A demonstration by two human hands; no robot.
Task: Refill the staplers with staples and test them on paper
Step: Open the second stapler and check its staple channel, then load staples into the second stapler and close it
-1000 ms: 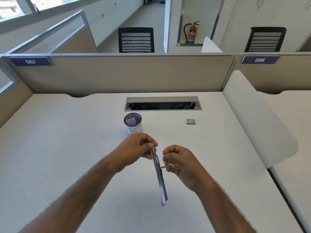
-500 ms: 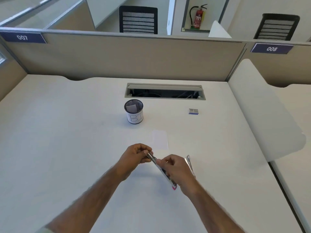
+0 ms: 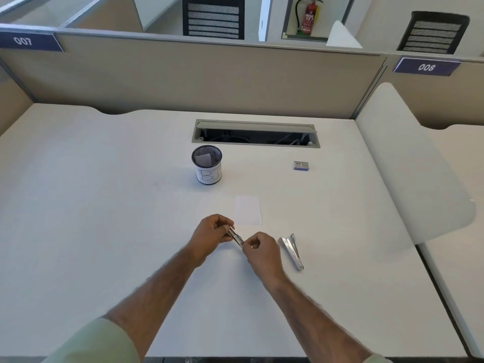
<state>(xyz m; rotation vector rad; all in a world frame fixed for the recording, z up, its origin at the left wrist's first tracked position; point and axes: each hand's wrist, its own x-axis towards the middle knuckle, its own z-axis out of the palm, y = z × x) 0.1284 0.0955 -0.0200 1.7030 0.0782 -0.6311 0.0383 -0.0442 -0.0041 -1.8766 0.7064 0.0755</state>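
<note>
A slim metal stapler (image 3: pixel 235 238) is held low over the white desk (image 3: pixel 104 205) between both hands. My left hand (image 3: pixel 210 235) grips its far end and my right hand (image 3: pixel 260 251) closes around its near end, hiding most of it. A second silver stapler (image 3: pixel 293 251) lies open on the desk just right of my right hand. A small white sheet of paper (image 3: pixel 247 209) lies flat just beyond the hands. A small box of staples (image 3: pixel 301 165) sits farther back on the right.
A mesh pen cup (image 3: pixel 207 165) labelled "B1" stands behind the paper. A cable slot (image 3: pixel 256 133) is cut into the desk near the beige partition (image 3: pixel 183 74). A white curved divider (image 3: pixel 408 163) bounds the right side.
The hands have lowered the stapler from a steep, upright tilt to nearly flat near the desk. My right hand has slid over its near end. The view has tipped down, revealing the paper and second stapler.
</note>
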